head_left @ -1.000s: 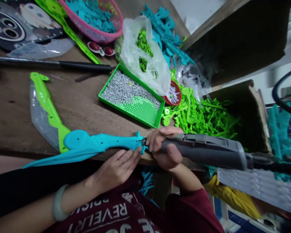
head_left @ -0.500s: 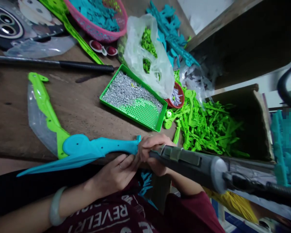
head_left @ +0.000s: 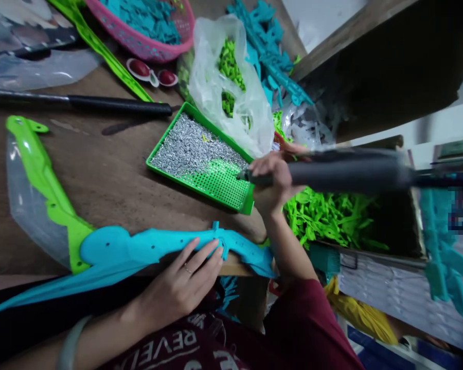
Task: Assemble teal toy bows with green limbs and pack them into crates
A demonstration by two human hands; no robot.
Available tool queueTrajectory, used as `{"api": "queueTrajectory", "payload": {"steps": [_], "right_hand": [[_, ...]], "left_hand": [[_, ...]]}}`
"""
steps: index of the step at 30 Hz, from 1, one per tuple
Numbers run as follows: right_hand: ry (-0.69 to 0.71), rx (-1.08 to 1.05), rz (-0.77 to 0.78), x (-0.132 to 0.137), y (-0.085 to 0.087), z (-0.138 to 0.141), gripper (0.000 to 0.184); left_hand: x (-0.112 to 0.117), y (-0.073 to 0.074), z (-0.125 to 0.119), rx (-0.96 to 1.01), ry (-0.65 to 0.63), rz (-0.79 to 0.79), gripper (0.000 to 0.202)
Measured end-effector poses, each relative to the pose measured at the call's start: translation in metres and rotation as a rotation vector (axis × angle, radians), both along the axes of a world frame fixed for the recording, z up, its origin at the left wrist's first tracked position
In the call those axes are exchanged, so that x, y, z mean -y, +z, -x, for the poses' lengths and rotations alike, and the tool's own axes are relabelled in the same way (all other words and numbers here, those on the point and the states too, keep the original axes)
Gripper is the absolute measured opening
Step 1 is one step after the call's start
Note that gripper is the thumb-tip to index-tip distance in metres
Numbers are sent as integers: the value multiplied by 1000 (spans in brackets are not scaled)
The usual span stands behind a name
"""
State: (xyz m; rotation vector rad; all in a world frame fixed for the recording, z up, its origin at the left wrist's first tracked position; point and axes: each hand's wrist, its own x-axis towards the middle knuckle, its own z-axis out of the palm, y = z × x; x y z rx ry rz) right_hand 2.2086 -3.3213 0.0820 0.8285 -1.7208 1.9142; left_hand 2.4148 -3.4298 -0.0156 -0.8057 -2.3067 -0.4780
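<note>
My left hand [head_left: 177,288] rests its fingers over the handle part of a blue-and-green plastic toy weapon [head_left: 135,249], holding it at the table edge. A green arm with a clear curved blade juts up at the toy's left end, and a long blue blade points left below it. In my right hand [head_left: 273,180] is a dark grey electric screwdriver [head_left: 343,169], blurred by motion. The screwdriver's tip is over the right part of a green perforated tray [head_left: 200,192], in which many small silver screws [head_left: 189,144] are heaped to the left.
Behind the tray are a bag of green parts [head_left: 231,67] and a pink basket [head_left: 142,43] of blue pieces. A black-handled rod [head_left: 119,104] lies at left. A cardboard box [head_left: 403,221] with green parts [head_left: 327,216] stands at right.
My right hand has carried the screwdriver from the toy's handle up to the tray. My left hand stays at the handle, now uncovered on its right. The toy sits farther left in view.
</note>
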Motion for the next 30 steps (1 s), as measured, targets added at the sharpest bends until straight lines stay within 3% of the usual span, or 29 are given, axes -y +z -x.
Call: {"api": "queueTrajectory", "payload": {"steps": [3,6,12,23,27,30], "right_hand": [[-75,51,-49,15,-18,27,29],[-103,69,-100,20,-29,31,32],[-48,107,-4,17,-28,27,28],[-88,148,-61,22,-37,37,41],[-106,138,-44,24,-19,30,48],[-148,137,-32,3,13,-13,43]], "left_hand": [[2,1,1,10,12,21,38],[4,1,2,6,11,69,38],[5,3,5,27,4,49,37],[5,2,7,73,72,14,37],[8,2,10,24,79,75,37],[11,3,12,-8,68,88,39]]}}
